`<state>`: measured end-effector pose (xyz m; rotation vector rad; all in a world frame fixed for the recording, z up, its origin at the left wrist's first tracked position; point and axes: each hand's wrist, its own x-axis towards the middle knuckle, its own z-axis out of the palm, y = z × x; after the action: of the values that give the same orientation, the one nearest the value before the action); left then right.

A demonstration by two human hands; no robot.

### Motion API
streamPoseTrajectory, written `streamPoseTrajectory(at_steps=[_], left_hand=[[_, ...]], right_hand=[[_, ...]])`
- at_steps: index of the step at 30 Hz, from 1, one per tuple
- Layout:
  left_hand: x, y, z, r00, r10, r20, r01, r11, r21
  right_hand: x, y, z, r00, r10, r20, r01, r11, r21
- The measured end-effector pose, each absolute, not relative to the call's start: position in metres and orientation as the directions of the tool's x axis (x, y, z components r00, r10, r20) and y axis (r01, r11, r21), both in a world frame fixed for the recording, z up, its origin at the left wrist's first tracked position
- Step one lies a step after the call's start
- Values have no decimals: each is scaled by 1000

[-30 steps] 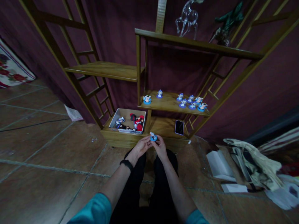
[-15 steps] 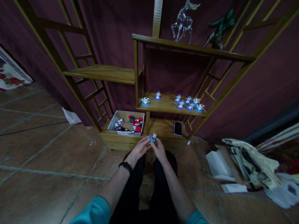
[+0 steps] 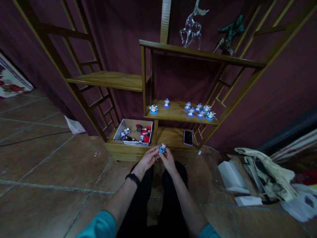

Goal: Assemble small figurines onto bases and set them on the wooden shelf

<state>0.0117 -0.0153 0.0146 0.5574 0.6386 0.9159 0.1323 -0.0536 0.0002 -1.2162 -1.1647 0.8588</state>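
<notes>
A small figurine (image 3: 162, 148) with a blue round base is held up between both hands in front of the shelf unit. My left hand (image 3: 149, 157) pinches its base from the left, fingers closed. From the right, my right hand (image 3: 168, 159) grips the same base with thumb and fingers. Just beyond my left hand, a shallow cardboard box (image 3: 117, 133) holds several red, black and white figurines. On the middle shelf (image 3: 170, 114) stand several more figurines on round bases, with one blue-based figurine (image 3: 153, 109) at its left end.
A phone (image 3: 188, 137) lies on the low shelf to the right of the box. Above, a glass deer (image 3: 192, 28) and a green statuette (image 3: 230, 34) stand on the upper shelf. White boxes (image 3: 232, 177) and a cloth bag (image 3: 268, 175) lie on the floor at right.
The view has shifted slightly, so the shelves sit a little lower in it. Both hands keep hold of the figurine, which looks slightly turned.
</notes>
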Motion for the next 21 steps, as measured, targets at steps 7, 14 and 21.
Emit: streamPoseTrajectory(at_steps=[7, 14, 21], left_hand=[[11, -17, 15, 462, 851, -249, -540, 492, 682], [11, -18, 17, 458, 853, -252, -535, 490, 688], [11, -17, 17, 462, 853, -243, -532, 485, 694]], right_hand=[[132, -53, -1, 210, 962, 171, 55, 163, -985], [132, -53, -2, 228, 955, 188, 57, 180, -982], [133, -52, -1, 221, 957, 189, 59, 180, -982]])
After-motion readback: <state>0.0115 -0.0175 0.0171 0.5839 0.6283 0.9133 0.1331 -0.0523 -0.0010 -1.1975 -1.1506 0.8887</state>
